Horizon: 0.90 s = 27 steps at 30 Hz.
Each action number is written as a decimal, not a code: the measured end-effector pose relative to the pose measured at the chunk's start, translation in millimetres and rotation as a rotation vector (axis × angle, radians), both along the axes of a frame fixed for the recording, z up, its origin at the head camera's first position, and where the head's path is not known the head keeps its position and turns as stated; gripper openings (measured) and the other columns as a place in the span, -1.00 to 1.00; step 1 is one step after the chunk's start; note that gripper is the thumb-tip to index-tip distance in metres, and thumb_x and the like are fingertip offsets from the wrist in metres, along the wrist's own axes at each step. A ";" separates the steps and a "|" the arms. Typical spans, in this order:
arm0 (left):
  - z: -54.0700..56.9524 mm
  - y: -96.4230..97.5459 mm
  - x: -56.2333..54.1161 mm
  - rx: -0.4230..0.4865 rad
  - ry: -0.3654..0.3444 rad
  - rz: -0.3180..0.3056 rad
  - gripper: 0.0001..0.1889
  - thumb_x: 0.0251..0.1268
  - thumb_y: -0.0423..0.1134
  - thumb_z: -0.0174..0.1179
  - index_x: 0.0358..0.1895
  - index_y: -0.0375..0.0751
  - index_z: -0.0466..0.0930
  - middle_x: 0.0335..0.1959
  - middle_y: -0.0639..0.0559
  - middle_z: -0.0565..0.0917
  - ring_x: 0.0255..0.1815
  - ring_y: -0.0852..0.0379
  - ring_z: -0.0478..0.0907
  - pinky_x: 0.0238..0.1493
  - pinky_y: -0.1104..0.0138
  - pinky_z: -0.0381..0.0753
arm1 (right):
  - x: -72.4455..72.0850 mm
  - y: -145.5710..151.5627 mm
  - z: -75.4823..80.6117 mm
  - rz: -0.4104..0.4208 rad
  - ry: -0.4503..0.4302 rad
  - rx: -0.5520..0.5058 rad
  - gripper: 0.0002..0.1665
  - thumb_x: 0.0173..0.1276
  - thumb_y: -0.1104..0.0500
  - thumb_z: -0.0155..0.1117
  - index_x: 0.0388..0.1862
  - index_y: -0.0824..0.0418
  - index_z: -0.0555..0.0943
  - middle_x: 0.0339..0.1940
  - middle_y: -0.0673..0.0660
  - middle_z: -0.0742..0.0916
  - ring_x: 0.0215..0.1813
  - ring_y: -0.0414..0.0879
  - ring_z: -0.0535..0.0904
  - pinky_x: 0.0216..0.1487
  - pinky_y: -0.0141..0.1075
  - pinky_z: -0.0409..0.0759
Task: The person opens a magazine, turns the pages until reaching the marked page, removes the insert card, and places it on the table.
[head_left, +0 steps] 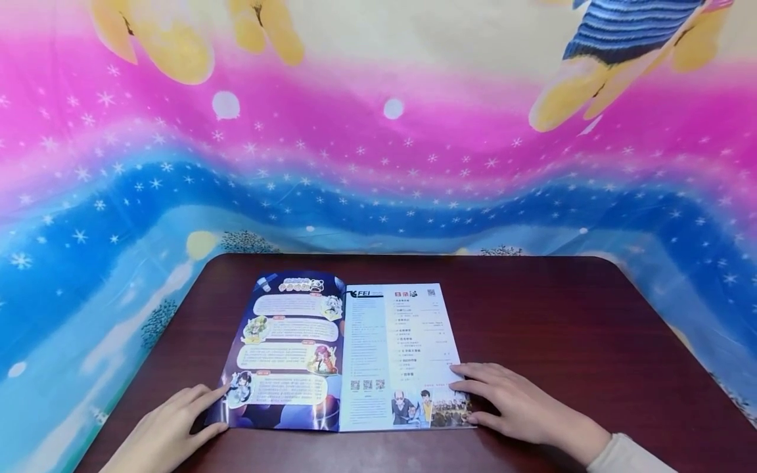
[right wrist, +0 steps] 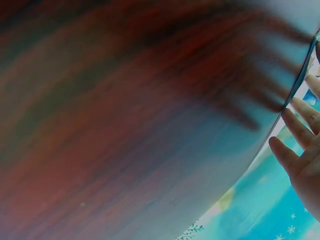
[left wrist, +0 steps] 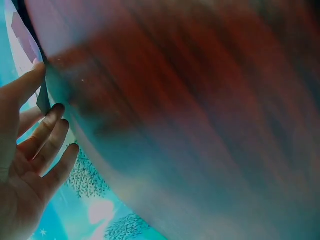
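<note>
Magazine [head_left: 355,358], one, open at lower centre of the frame on one dark table [head_left: 544,315]. Left hand [head_left: 168,420] at lower left, right hand [head_left: 520,401] at lower right, two in all, both loosely spread, touching opposite side edges.

One magazine [head_left: 367,341], two pages showing, lies between the fingers [head_left: 476,389] of one left hand [head_left: 168,424] and one right hand [head_left: 526,404]. One table [head_left: 550,315] is beneath the fingers, one printed cloth [head_left: 331,131] beyond.
</note>
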<state>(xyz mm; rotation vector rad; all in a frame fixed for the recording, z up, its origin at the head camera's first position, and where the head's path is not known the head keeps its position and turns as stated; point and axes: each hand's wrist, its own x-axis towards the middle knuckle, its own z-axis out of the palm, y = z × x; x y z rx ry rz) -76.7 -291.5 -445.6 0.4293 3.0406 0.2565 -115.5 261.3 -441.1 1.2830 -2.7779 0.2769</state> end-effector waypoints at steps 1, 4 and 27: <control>-0.6 0.0 -0.4 -0.011 0.001 -0.007 -0.38 0.15 0.21 0.34 0.20 -0.08 0.64 -0.27 0.32 0.48 -0.30 0.35 0.42 -0.35 0.31 0.54 | -0.2 -0.3 0.0 0.000 0.000 0.001 -0.45 0.36 -0.14 0.34 0.29 -0.07 0.58 0.40 0.00 0.51 0.34 -0.05 0.45 0.19 0.03 0.50; -1.8 0.4 -1.5 -0.032 -0.006 -0.013 -0.40 0.15 0.21 0.34 0.17 -0.07 0.66 -0.37 0.35 0.37 -0.39 0.41 0.28 -0.41 0.39 0.40 | -0.8 -0.9 -0.1 0.001 0.001 0.005 -0.45 0.36 -0.15 0.34 0.29 -0.07 0.58 0.40 0.00 0.51 0.34 -0.05 0.45 0.19 0.03 0.50; -1.9 -5.2 -8.2 0.072 -0.118 -0.020 -0.24 0.15 0.34 0.24 0.28 -0.11 0.57 0.27 -0.07 0.54 0.28 -0.19 0.46 0.17 -0.20 0.45 | -7.2 -3.6 -1.0 -0.009 0.048 -0.001 -0.45 0.29 -0.21 0.38 0.20 -0.04 0.63 0.33 0.01 0.56 0.28 -0.06 0.50 0.18 0.01 0.51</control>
